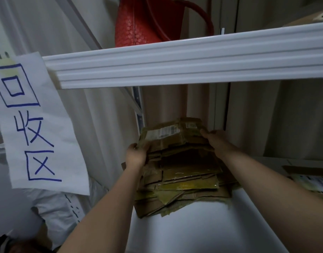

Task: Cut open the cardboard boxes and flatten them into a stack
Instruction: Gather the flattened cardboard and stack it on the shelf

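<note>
Head view, left hand (136, 155) and right hand (214, 138) gripped flattened box (172, 136) by opposite edges, atop cardboard stack (182, 181), on white shelf (202, 230).

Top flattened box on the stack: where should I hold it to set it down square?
By its two side edges, one hand from each side, as the left hand and right hand do now. The flattened box is wide, thin and floppy, tilted above the stack.

Storeroom: white shelving (175, 66), recycling sign (35, 121)
</note>
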